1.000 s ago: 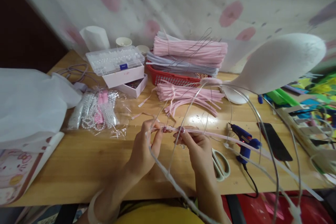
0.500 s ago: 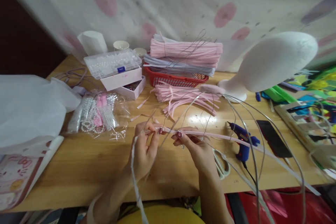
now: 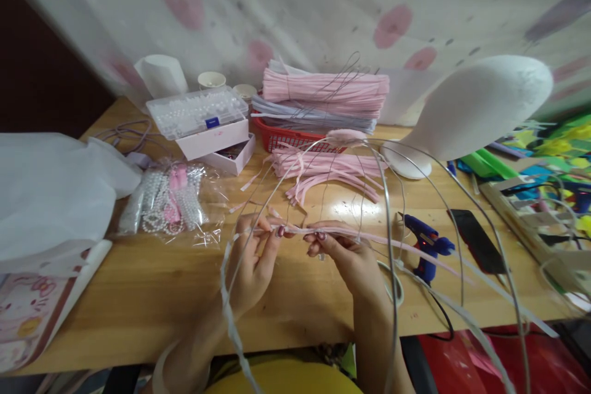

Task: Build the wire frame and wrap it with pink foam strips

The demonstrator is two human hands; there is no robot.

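Observation:
A dome-like wire frame [image 3: 389, 221] stands over my hands, its top wrapped in pink fuzzy material [image 3: 346, 138]. Part of its lower rim is covered in a pale, twisted wrap [image 3: 227, 295]. My left hand [image 3: 253, 258] pinches the frame's rim together with a pale pink strip [image 3: 410, 249]. Close to its right, my right hand [image 3: 357, 265] has the same strip between thumb and fingers, and the strip's loose length trails off to the right. My fingers partly hide where strip and rim meet. Beyond them lies a bundle of pink strips [image 3: 323, 166].
A blue glue gun [image 3: 422, 240], a phone [image 3: 476, 240] and partly hidden scissors [image 3: 394, 286] lie on the right. Behind stand a red basket [image 3: 281, 138] and a white foam head [image 3: 480, 104]. At left are bagged pearl strands [image 3: 157, 197] and a bead box [image 3: 196, 112].
The wire frame has swung left, its pink top now in front of the basket instead of by the foam head. My right hand has shifted slightly right along the strip.

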